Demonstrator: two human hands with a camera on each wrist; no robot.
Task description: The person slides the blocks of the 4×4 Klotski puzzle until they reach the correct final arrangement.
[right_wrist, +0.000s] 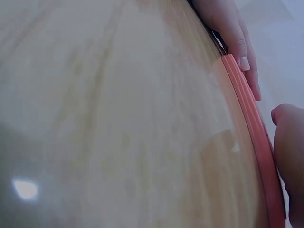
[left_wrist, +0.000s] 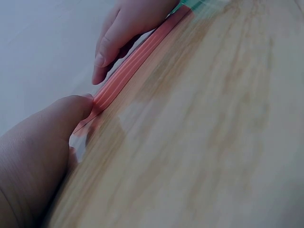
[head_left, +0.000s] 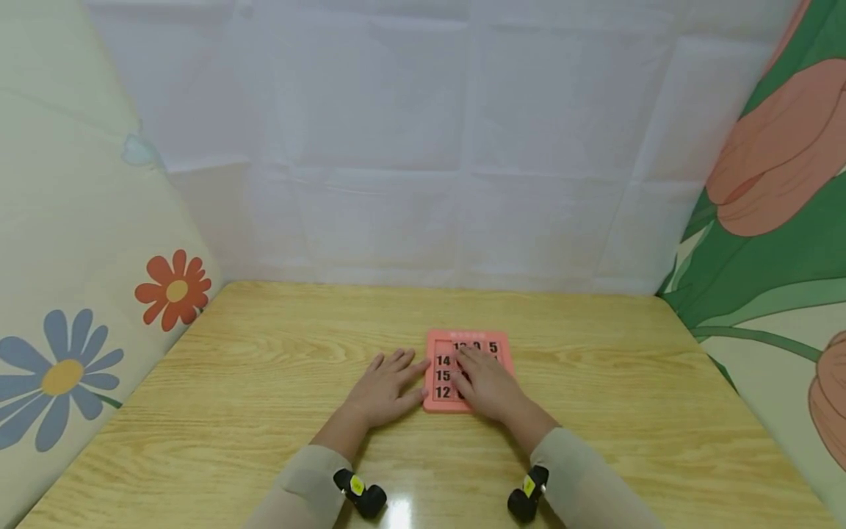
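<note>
A pink sliding number puzzle (head_left: 429, 378) lies flat on the table, with black numerals on its tiles; 14, 15, 12, 9 and 5 can be read. The slot at its upper left corner looks bare. My left hand (head_left: 386, 389) rests beside it, fingers spread, with thumb and index tips at the frame's left edge. Over the tiles lies my right hand (head_left: 492, 386), its fingers extended on the middle columns and hiding several numerals. Both wrist views show the puzzle's pink side edge (left_wrist: 128, 69) low against the wood; the right hand's thumb (right_wrist: 282, 114) is above it in the right wrist view.
The wood-grain table (head_left: 264, 367) stretches out around the puzzle. A white cloth (head_left: 396, 147) hangs behind it. Flower-printed fabric stands at the left (head_left: 40, 220) and right (head_left: 780, 294). Black wrist cameras (head_left: 362, 494) are strapped over both sleeves.
</note>
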